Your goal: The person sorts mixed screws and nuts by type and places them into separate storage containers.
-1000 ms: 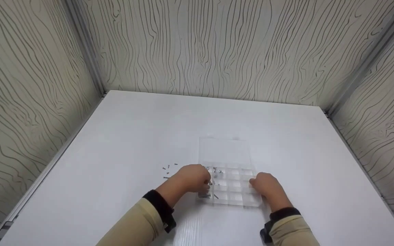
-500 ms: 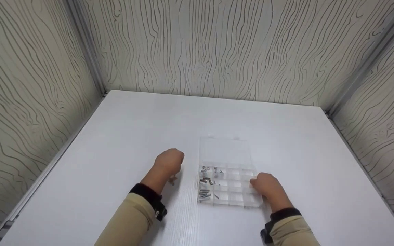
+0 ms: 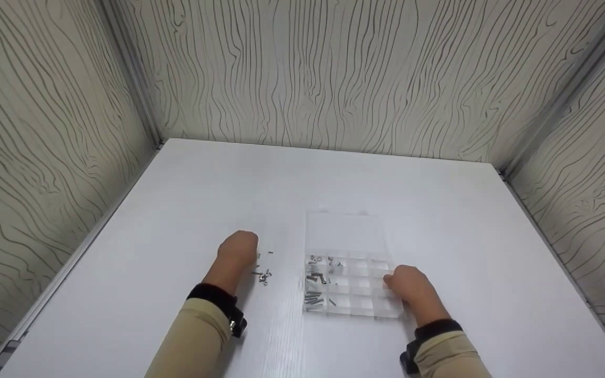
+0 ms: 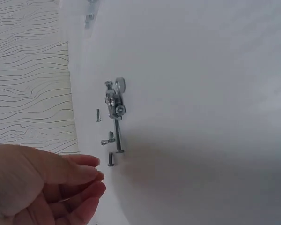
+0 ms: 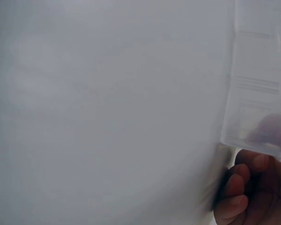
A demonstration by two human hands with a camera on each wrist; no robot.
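My left hand (image 3: 238,249) is beside a small heap of metal screws and nuts (image 3: 264,277) on the white table. In the left wrist view its thumb and loosely bent fingertips are close to a short screw (image 4: 111,159), and nothing shows between them. Several other screws and a round nut (image 4: 120,85) lie just beyond. My right hand (image 3: 411,289) grips the right side of a clear plastic compartment box (image 3: 361,311), its thumb on the rim. The box's left compartments contain long screws (image 3: 313,298), shorter bolts (image 3: 315,277) and small nuts or washers (image 3: 315,259).
The box's transparent lid (image 3: 343,231) lies folded back flat behind it. Most right-hand compartments show no contents. Wood-grain patterned panels (image 3: 308,73) surround the white table (image 3: 386,184) at the back and sides.
My left hand has moved left from over the box's left compartments to the loose screws. Long screws and bolts it covered are now visible. The right hand stays on the box.
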